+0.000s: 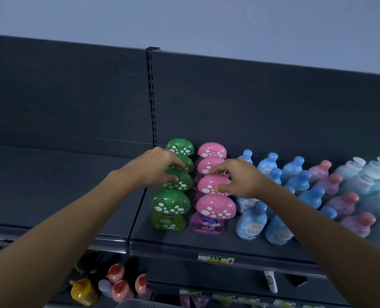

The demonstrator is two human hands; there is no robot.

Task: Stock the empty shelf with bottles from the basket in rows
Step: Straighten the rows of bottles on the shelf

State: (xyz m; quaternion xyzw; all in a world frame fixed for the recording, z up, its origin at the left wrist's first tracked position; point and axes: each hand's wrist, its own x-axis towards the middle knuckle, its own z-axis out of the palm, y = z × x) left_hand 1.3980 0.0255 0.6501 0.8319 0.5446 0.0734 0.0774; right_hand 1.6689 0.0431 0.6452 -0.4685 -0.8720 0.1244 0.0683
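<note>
The shelf (pixel 207 245) in front of me is the largest thing here, a dark deck with its left bay still bare and its right bay filling from the back panel toward the front lip. Blue bottles (pixel 251 221) and purple bottles (pixel 358 223) stand in tight rows to the right, running off toward the right edge. Nearest the divider post, the green row (pixel 170 210) and the pink row (pixel 213 213) each run four deep, front bottle near the lip, back one against the rear panel. My left hand (pixel 155 166) is curled over the cap of the third green bottle (pixel 178 181), fingers wrapped on it; my right hand (pixel 238 177) pinches the third pink bottle (pixel 211 184) by its mushroom cap, thumb low and fingertips on top. The basket (pixel 144 304) shows only as a pale rim at the bottom edge, below the shelf. My worry is the top-heavy shape: these wide caps overhang narrow bodies and nearly touch front to back, so a nudge as I let go could tip one forward into the front bottle and push it off the lip. Reaching both arms across also puts my right forearm just beside the blue bottles, where a careless withdrawal might topple them.
</note>
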